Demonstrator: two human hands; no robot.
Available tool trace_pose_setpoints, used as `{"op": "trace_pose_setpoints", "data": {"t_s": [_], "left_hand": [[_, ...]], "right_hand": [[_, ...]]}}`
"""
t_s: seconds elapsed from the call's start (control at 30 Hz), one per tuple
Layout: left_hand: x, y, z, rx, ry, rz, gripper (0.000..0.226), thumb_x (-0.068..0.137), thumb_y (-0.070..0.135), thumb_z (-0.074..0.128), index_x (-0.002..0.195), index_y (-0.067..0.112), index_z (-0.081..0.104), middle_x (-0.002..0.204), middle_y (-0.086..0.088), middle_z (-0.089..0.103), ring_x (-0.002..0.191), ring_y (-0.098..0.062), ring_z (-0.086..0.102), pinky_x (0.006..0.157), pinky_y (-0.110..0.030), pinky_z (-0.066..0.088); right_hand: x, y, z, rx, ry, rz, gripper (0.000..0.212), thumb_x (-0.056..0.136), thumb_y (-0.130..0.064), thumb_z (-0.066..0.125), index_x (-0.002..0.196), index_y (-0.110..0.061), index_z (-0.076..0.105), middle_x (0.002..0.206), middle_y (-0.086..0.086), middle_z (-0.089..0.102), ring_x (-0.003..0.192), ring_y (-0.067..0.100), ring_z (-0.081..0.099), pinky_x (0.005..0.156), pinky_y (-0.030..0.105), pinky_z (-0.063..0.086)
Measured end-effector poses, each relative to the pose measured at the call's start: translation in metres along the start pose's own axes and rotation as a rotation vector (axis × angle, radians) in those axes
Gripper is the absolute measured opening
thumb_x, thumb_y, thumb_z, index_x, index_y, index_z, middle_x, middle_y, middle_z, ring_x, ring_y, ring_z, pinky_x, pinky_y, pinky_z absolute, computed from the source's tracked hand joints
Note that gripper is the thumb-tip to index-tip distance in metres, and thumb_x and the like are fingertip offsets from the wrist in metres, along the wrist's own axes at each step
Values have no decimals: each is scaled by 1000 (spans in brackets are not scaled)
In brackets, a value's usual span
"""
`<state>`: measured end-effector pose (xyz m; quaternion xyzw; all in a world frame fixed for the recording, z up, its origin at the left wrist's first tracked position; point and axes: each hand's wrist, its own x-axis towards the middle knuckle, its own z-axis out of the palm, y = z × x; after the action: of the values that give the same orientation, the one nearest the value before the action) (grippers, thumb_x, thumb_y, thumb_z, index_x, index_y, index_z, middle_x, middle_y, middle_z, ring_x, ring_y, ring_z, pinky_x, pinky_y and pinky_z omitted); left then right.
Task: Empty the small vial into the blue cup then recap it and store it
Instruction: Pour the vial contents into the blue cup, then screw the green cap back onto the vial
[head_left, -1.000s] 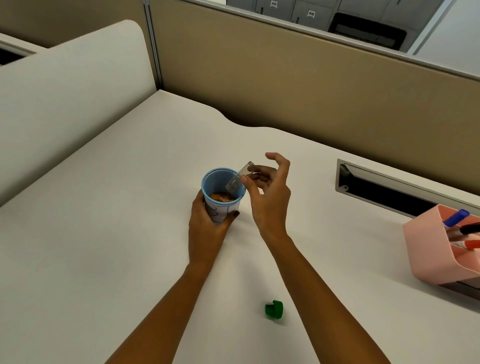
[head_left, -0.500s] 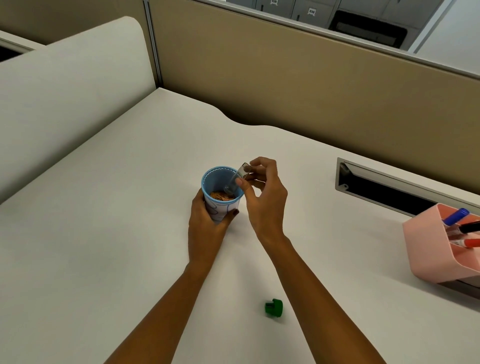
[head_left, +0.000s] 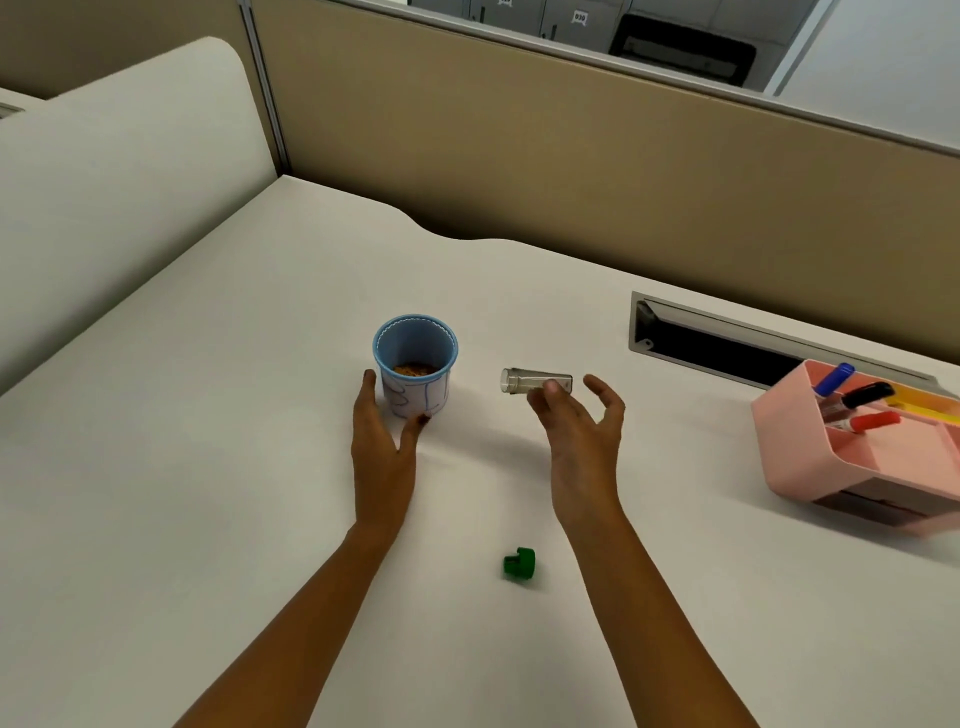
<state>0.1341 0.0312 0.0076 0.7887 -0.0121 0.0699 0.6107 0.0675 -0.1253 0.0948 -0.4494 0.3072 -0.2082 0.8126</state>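
The small vial (head_left: 535, 382), tipped over the blue cup (head_left: 439, 387) a moment earlier, had been drawn clear and was seen level just right of it, apparently empty. The grip of the right hand (head_left: 582, 441) had been loosened to open, only the thumb tip at the glass. The left hand (head_left: 382, 447) had been slackened against the cup. Emptying was judged done; recapping with the green cap (head_left: 518, 564), left on the counter (head_left: 208, 467), was still owed

White desk (head_left: 208, 467) — tan partition (head_left: 571, 182) behind, recessed cable slot (head_left: 753, 353) right; blue, black, red markers (head_left: 867, 395) far right.
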Motion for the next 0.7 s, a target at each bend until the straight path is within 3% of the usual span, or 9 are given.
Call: {"op": "trace_pose_setpoints", "data": {"t_s": [0.07, 0.13, 0.23, 0.37, 0.47, 0.63, 0.7], "left_hand": [[-13, 0, -2, 20, 29, 6, 65, 89, 28, 58, 144, 21, 26, 150, 2, 33, 135, -19, 36, 112, -36, 33], [-25, 5, -4, 44, 43, 58, 59, 90, 30, 55, 143, 19, 30, 149, 1, 34, 137, -16, 33, 112, -22, 28], [-44, 12, -4, 111, -3, 180, 50, 93, 25, 51, 140, 15, 37, 148, 0, 36, 140, -11, 27, 112, -12, 20], [-73, 13, 0, 149, -221, 307, 38, 95, 30, 45, 131, 20, 49, 140, 12, 43, 136, -3, 31, 113, -16, 23], [-95, 11, 4, 102, -479, 265, 34, 94, 35, 41, 126, 32, 50, 132, 22, 48, 128, 12, 35, 112, -20, 28], [-110, 11, 9, 233, -738, 319, 41, 91, 49, 35, 131, 43, 34, 134, 20, 44, 126, 22, 23, 118, -21, -1], [-108, 13, 11, 282, -771, 336, 39, 93, 39, 43, 132, 37, 40, 129, 18, 50, 127, 16, 24, 119, -30, -4]], "right_hand": [[-8, 2, -18, 78, 37, 47, 47, 85, -10, 68, 124, -22, 44, 112, 12, 68, 88, 17, 72, 92, 26, 50], [-15, 5, -32, 190, 63, 98, 44, 86, -4, 65, 125, -12, 49, 105, 12, 68, 79, 15, 72, 84, 25, 58], [-26, 10, -48, 290, 80, 148, 34, 87, 0, 62, 121, 4, 55, 101, 10, 65, 77, 14, 72, 85, 26, 57], [-40, 13, -58, 327, 82, 179, 26, 88, -1, 61, 113, 6, 60, 108, 13, 62, 93, 19, 65, 86, 28, 56], [-49, 10, -67, 333, 105, 182, 32, 87, -2, 63, 117, 8, 58, 115, 16, 61, 99, 22, 65, 86, 29, 56], [-58, 4, -83, 336, 136, 167, 29, 87, -3, 63, 114, 6, 60, 116, 17, 61, 98, 22, 65, 85, 28, 57], [-60, 3, -88, 346, 136, 160, 32, 87, -2, 63, 117, 8, 58, 116, 18, 61, 101, 23, 64, 84, 28, 57]]}}
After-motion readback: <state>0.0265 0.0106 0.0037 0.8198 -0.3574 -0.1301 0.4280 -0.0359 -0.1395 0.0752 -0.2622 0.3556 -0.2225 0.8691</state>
